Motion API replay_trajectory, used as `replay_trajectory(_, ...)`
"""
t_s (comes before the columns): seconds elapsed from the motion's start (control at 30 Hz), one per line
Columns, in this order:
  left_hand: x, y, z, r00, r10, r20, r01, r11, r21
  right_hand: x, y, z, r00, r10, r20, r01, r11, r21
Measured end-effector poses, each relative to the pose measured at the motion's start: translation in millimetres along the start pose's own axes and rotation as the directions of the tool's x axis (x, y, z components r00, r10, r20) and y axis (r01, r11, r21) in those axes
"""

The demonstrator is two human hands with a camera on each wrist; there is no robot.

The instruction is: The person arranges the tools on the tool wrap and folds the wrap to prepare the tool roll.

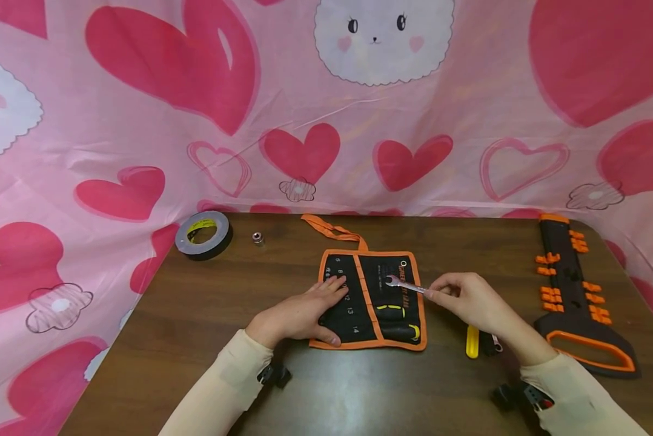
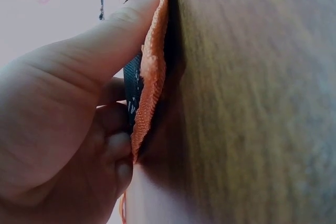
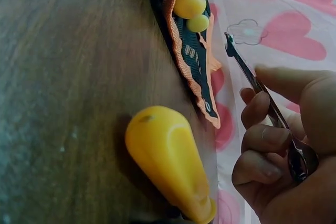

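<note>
Head view: my right hand [image 1: 465, 297] pinches a wrench [image 1: 411, 286], left hand [image 1: 301, 312] spread on pouch [image 1: 361, 315]; tape [image 1: 212, 247] by the table [image 1: 185, 315]'s far-left corner, yellow handle [image 1: 472, 343] between pouch and rack [image 1: 568, 272].

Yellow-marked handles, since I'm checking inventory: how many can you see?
3: an upper handle and a lower handle in the pouch, and a yellow handle on the table, right of it. Others may be hidden.

Pink and red, heart-patterned, on the cloth [image 1: 354, 109] across the top; black edged with orange on the pouch [image 1: 366, 289] at centre; silver on the wrench [image 1: 408, 285].
</note>
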State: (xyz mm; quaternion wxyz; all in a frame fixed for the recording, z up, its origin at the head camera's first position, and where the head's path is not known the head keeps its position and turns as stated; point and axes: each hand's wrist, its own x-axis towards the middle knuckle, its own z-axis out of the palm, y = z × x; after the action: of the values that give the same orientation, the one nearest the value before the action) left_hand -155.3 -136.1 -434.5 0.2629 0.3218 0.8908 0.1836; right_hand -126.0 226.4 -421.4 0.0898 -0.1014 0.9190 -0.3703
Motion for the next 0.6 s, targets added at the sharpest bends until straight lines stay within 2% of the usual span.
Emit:
replay_trajectory(0.23,-0.8,0.8,-0.3,1.0,0.011,0.002,-0.011,1.0,0.006,1.9,1.7,0.4,0.996,-0.065,0.054,0.063,0.998,0.024)
replay_trajectory(0.43,-0.2,0.4,-0.1,1.0,0.011,0.0,-0.011,1.0,0.008,2.9,4.2,3.4,0.984,-0.16,0.078,0.16,0.987,0.0)
replay_trajectory(0.6,-0.3,0.3,0.3,1.0,0.011,-0.003,-0.011,1.0,0.014,5.5,2.9,5.4,0.978,-0.188,0.093,0.192,0.981,-0.034)
